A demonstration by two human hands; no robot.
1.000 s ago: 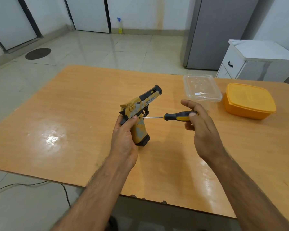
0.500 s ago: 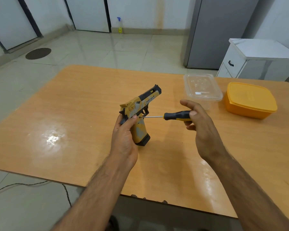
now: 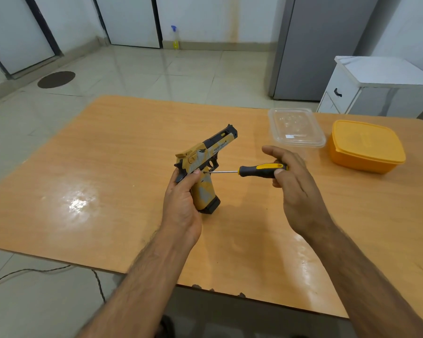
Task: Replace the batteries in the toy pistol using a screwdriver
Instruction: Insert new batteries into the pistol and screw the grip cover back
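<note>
The toy pistol is held up over the middle of the table, a little nearer the near edge than the far one. It is gripped round its handle by the left hand, with the thumb laid across the side and the barrel pointed up and away. The screwdriver is pinched at the back of its black and yellow handle by the fingertips of the right hand. Its thin metal tip is set against the side of the pistol, just above the handle, where a screw is likely kept. Whether the tip sits in a screw head cannot be seen. The pistol looks like light, hard plastic, so it can be held in one hand, but it may slip when pushed. It is best held tight at the handle, near the screw. Farther off, near the far right corner, a clear box and a yellow box with its lid on are set side by side.
</note>
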